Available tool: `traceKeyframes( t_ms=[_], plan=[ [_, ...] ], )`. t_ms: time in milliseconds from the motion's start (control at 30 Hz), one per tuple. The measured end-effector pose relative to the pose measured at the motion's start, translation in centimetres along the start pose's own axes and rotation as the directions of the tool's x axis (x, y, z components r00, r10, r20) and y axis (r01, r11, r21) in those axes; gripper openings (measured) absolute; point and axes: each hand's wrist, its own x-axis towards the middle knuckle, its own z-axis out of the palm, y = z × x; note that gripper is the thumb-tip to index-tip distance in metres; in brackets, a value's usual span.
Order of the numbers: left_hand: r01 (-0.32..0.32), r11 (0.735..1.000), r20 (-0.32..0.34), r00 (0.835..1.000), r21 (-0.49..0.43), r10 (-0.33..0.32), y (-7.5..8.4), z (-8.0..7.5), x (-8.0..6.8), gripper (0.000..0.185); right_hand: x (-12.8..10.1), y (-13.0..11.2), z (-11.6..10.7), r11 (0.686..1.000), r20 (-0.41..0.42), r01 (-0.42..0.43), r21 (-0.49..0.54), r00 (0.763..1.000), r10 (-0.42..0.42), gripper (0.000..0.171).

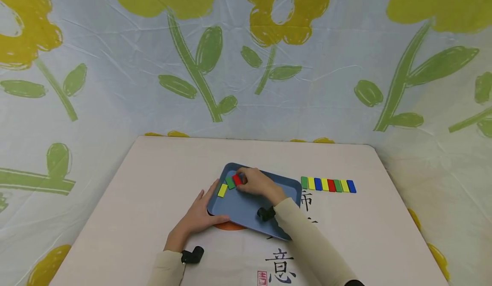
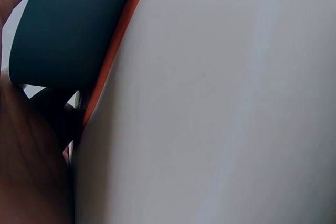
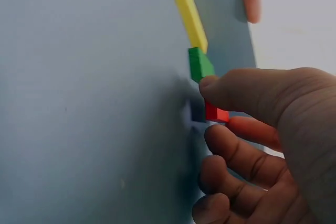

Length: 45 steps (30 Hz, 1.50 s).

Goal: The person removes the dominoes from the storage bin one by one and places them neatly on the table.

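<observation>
Right hand (image 3: pixel 273 129) pinching small flat red block (image 3: pixel 216 113), glossy, rectangular

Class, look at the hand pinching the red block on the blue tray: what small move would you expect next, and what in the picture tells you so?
Probably the right hand sets the red block down flat beside the green block and lets go. The yellow block and green one already lie side by side on the blue tray, which the left hand steadies.
</observation>
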Motion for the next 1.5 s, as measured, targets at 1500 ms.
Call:
traceKeyframes(
  t_ms=[1500],
  plan=[
    [0.019,1.0,-0.002,1.0,0.016,-0.018,0.0,0.2,0.1,0.113,-18.6,15.2,-12.4,0.946,-0.329,-0.32,-0.053,0.9,0.286,0.053]
  ],
)
